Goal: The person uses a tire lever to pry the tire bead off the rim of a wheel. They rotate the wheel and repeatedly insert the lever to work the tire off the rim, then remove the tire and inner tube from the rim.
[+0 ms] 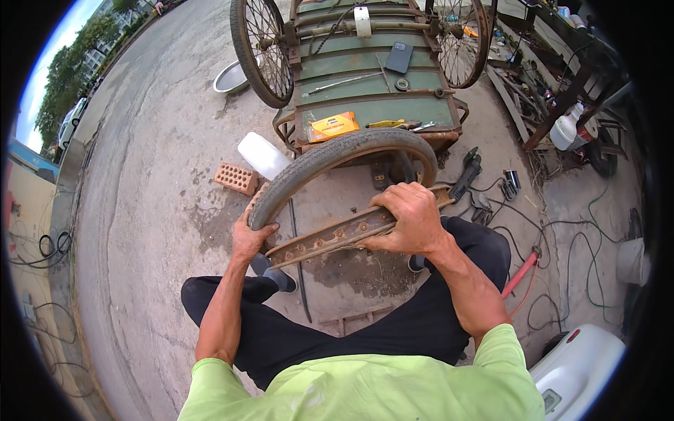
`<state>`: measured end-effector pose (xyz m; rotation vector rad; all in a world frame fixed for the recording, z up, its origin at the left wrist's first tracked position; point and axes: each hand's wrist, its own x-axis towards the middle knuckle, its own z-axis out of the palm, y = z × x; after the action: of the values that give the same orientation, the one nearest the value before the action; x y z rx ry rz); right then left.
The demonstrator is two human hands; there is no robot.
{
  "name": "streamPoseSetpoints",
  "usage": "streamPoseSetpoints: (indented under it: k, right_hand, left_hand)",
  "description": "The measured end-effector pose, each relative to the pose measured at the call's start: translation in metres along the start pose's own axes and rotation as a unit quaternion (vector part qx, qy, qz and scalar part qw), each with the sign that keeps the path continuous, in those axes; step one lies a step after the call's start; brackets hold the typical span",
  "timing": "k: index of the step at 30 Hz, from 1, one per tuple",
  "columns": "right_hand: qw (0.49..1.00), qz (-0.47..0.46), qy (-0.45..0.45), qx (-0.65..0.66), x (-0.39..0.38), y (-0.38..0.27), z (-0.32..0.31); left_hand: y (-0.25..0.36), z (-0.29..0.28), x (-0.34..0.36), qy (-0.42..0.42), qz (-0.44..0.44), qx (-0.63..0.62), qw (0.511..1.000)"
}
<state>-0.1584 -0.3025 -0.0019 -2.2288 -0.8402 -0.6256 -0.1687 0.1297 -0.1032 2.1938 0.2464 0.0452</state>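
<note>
A worn rubber tyre [337, 151] arches in front of me, standing on edge above the concrete. Along its lower side runs a rusty wheel rim [330, 235] with spoke holes. My left hand [250, 235] grips the tyre's left end where it meets the rim. My right hand [407, 217] is closed over the rim and tyre edge on the right. My legs in black trousers [337, 326] spread beneath the wheel.
A green metal cart [372, 84] with two spoked wheels stands just beyond, carrying a phone, tools and an orange box. A brick [236, 177] and white jug [262, 154] lie left. Power tools and cables [491, 189] spread right. A metal bowl [230, 77] sits farther back.
</note>
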Motion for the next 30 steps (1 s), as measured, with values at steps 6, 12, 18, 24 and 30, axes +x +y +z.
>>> streamPoseSetpoints:
  k: [6, 12, 18, 24, 30]
  right_hand:
    - [0.994, 0.11, -0.014, 0.025, -0.009, 0.022, -0.006]
    - [0.99, 0.107, -0.097, 0.007, -0.014, 0.036, 0.017]
    - [0.998, 0.013, -0.05, 0.045, 0.008, -0.01, 0.035]
    - [0.994, 0.058, -0.08, -0.038, 0.02, -0.039, 0.048]
    - [0.991, 0.104, -0.076, -0.022, 0.017, -0.015, 0.037]
  left_hand:
    - [0.126, -0.046, 0.021, 0.021, 0.091, 0.113, 0.989]
    - [0.205, -0.032, 0.015, -0.012, 0.074, 0.329, 0.942]
    - [0.234, 0.008, 0.006, -0.054, 0.107, 0.336, 0.934]
    - [0.235, 0.04, 0.006, -0.065, 0.252, 0.282, 0.923]
    - [0.2, 0.011, 0.004, -0.047, 0.198, 0.274, 0.94]
